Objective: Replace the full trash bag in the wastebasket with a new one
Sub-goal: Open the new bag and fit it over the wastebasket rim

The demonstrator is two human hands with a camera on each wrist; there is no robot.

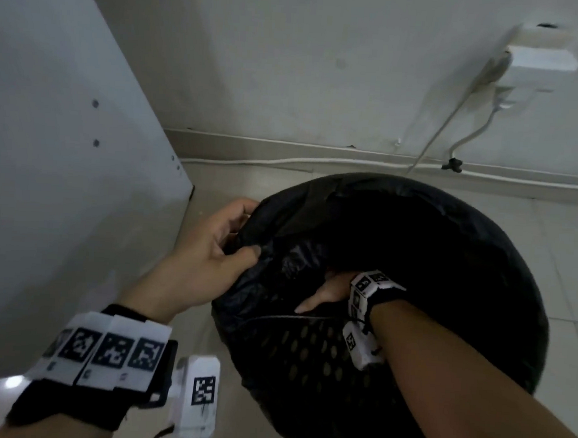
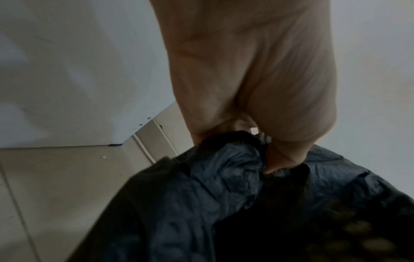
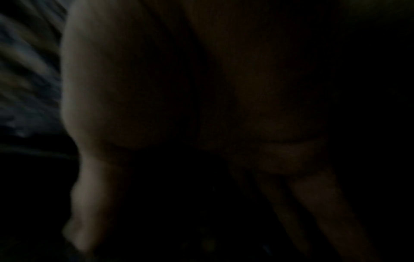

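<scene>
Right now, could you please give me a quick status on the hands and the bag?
Left hand pinches the black trash bag edge. Right hand reaches down inside the bag, fingers straight. Bag drapes over the perforated wastebasket. Nothing in the way.

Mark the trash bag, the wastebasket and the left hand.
trash bag point(image 1: 431, 248), head view, on the dark plastic inside the opening.
wastebasket point(image 1: 310, 352), head view, on the perforated wall showing through the bag.
left hand point(image 1: 208, 247), head view, on the back of the hand.

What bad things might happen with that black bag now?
The left hand pinches only a small bunch of the thin black bag, so the plastic might tear or slip. The right hand reaches inside where it is too dark to see, so something sharp could go unnoticed.
</scene>
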